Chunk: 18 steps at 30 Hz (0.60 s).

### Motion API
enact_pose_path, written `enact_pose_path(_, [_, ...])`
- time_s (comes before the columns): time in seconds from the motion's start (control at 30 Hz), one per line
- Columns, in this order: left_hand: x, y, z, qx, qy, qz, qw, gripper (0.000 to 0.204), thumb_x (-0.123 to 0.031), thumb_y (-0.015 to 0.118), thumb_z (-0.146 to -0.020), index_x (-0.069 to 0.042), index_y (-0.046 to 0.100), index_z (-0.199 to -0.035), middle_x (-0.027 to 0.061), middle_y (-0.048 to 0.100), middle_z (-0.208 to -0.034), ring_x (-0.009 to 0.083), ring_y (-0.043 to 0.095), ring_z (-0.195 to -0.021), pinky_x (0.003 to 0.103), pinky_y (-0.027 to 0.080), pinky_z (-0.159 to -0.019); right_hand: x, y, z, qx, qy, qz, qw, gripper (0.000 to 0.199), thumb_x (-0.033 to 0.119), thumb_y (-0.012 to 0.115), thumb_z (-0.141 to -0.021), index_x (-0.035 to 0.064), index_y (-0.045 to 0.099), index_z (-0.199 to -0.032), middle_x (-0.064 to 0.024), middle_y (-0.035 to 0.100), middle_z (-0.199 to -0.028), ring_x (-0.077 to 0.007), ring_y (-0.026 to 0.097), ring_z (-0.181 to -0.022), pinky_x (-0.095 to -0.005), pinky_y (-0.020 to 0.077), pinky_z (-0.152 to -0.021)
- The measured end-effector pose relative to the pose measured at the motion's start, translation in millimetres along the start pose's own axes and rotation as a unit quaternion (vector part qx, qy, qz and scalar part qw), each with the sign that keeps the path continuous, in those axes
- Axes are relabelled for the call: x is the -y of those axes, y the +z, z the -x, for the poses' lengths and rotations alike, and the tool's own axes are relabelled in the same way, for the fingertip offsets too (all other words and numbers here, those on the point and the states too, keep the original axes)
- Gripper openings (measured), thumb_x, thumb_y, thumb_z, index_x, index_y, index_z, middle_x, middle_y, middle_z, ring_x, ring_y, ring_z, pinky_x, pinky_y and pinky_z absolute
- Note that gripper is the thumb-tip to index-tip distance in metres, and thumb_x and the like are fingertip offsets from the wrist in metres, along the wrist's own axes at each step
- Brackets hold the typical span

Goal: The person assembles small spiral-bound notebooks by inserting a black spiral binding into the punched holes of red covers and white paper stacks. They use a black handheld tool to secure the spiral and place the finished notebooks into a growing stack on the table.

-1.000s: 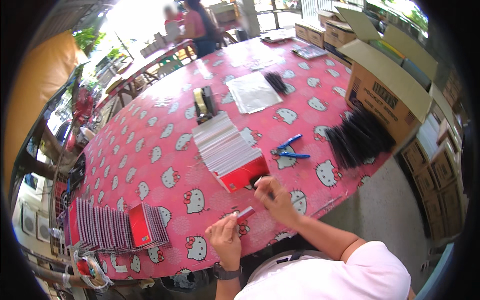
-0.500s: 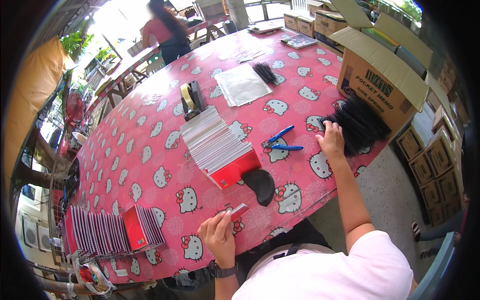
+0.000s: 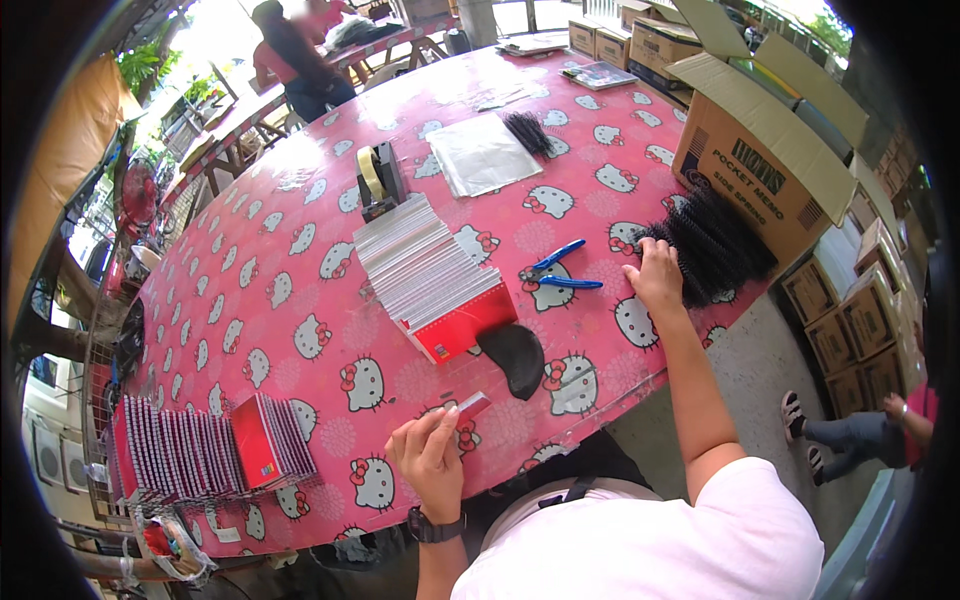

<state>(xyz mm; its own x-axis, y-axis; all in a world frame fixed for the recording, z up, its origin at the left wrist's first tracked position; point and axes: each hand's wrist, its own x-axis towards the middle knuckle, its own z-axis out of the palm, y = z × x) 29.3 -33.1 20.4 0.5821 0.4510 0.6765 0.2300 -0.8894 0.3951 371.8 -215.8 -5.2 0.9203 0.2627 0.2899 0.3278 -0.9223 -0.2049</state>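
A small red-covered memo pad is seen nearly edge-on above the table's near edge. The thumb and fingers of my left hand pinch it. My right hand reaches to a pile of black spiral coils, its fingertips at the pile's left end and its thumb held apart. Between my hands lie blue-handled pliers, spread apart. A long row of memo pads, red cover at the near end, stands mid-table. Against that end rests a black curved piece.
Spiral-bound red notebooks stand in a row at the left. Further back are a tape dispenser, white sheets and more black coils. An open carton stands at the right. Other people are beyond the table and at the right.
The view has shifted slightly. My left hand still holds the memo pad and my right hand stays at the coils. A person has come further into view at the right.
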Motion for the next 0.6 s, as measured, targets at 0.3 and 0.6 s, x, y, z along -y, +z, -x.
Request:
enact_pose_path(0.3, [-3, -4, -9, 0.028, -0.017, 0.012, 0.999, 0.027, -0.005, 0.071, -0.076, -0.016, 0.072, -0.101, -0.0017, 0.065, -0.088, 0.0184, 0.056, -0.083, 0.035, 0.038, -0.079, 12, -25, 6, 0.091, -0.113, -0.318, 0.937, 0.021, 0.013, 0.060, -0.089, 0.0037, 0.059, -0.108, -0.0171, 0.062, -0.096, -0.0304, 0.063, -0.090, -0.0376, 0.0490, -0.079])
enact_pose_path(0.6, [-3, 3, -12, 0.043, 0.000, 0.025, 0.999, 0.033, -0.003, 0.069, -0.072, -0.017, 0.072, -0.101, -0.0027, 0.063, -0.087, 0.0172, 0.055, -0.084, 0.034, 0.037, -0.078, 66, -2, 42, 0.026, -0.320, -0.311, 0.895, 0.021, 0.009, 0.057, -0.092, 0.0054, 0.061, -0.112, -0.0054, 0.060, -0.087, -0.0165, 0.059, -0.073, -0.0314, 0.0481, -0.066])
